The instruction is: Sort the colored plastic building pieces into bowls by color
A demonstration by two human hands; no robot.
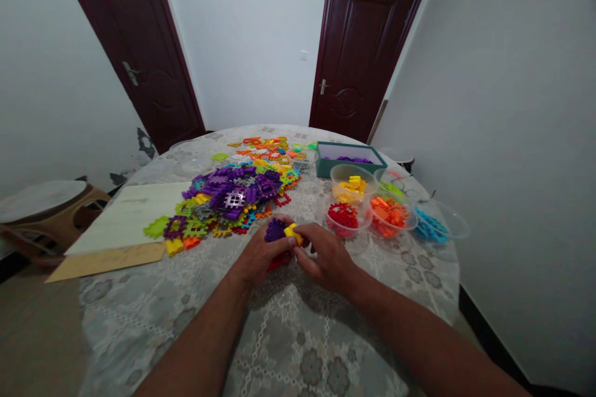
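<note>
1. Both hands meet at frame centre, just below the loose pile of interlocking plastic tiles [235, 195].
2. Left hand [261, 254]: fingers curled round a purple tile [274, 231], with a red piece [279, 262] showing under the palm. Closed grip, not a fist.
3. Right hand [326, 257]: thumb and fingers pinched on a yellow tile [293, 233], which touches the purple tile's right edge.
4. Key relation: the yellow tile sits right of the purple one, between the two hands, with its long axis running roughly upper left to lower right. The right hand is nearer to it.
5. Whether the two tiles are already slotted together I can't tell; fingers cover the joint.
6. Count, right of centre: five clear round tubs holding yellow [352, 186], red [343, 216], orange [388, 212], blue [431, 226] and green [392, 188] pieces; one teal rectangular box [350, 158] behind them.
7. Two doors and one wall clock in the background; a pale board lies at left on the round table [288, 335].
</note>
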